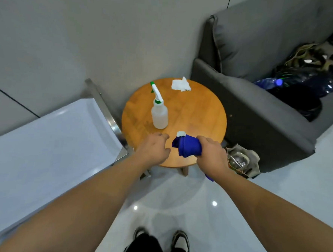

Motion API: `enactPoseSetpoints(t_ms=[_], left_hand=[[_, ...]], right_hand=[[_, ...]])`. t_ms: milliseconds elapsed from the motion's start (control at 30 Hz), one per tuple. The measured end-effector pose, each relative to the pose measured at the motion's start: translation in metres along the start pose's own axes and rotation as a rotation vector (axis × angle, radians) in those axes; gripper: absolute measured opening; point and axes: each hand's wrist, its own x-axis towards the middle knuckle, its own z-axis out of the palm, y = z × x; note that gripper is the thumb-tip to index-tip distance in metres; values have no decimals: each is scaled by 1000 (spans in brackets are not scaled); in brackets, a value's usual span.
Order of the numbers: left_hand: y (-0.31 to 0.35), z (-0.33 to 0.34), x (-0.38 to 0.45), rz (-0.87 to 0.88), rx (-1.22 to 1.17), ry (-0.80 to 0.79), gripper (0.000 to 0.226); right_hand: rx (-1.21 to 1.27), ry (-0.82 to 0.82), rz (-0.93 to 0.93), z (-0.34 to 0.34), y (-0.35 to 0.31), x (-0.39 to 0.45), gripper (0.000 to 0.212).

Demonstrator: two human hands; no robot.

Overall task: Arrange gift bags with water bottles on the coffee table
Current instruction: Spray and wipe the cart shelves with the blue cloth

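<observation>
At the far left, a white glossy panel (49,150) with a metal edge runs out of frame at the left and bottom borders; what it belongs to cannot be determined. To its right stands the round wooden desk (199,116), its near edge partly hidden by both hands. A translucent spray bottle (159,115) with a white and green nozzle stands upright on the left half of the desk. A crumpled white tissue (180,85) lies near the far rim.

The left hand (153,149) hovers over the near edge of the desk, fingers loosely curled and holding nothing. Just beside it, the right hand (211,155) grips a bunched blue cloth (187,146); a tail of the cloth shows below the wrist. A small white scrap (180,134) sits at the cloth's far tip; contact cannot be confirmed.

Right of the desk, a crumpled bag (242,162) with metallic contents rests on the floor against a grey sofa (259,116). On the sofa seat lies a water bottle (269,83) with a blue cap, partly buried among dark bags (304,89). The items at the upper right corner are cut off and indistinct.
</observation>
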Motion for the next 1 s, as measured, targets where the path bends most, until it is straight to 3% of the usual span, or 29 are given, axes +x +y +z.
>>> enactPoseSetpoints(t_ms=[333, 467, 567, 700, 1000], left_hand=[[-8, 25, 130, -8, 1, -156, 49], [-14, 27, 166, -14, 7, -242, 50], [-14, 22, 189, -18, -11, -260, 51], [-12, 20, 211, -15, -9, -280, 49], [1, 22, 220, -43, -40, -245, 43]], right_hand=[[-134, 54, -35, -8, 15, 162, 58], [-181, -82, 1, -2, 15, 208, 74], [-212, -212, 84, 7, 18, 219, 87], [-221, -299, 146, 17, 30, 219, 87], [-224, -321, 116, 13, 38, 218, 87]])
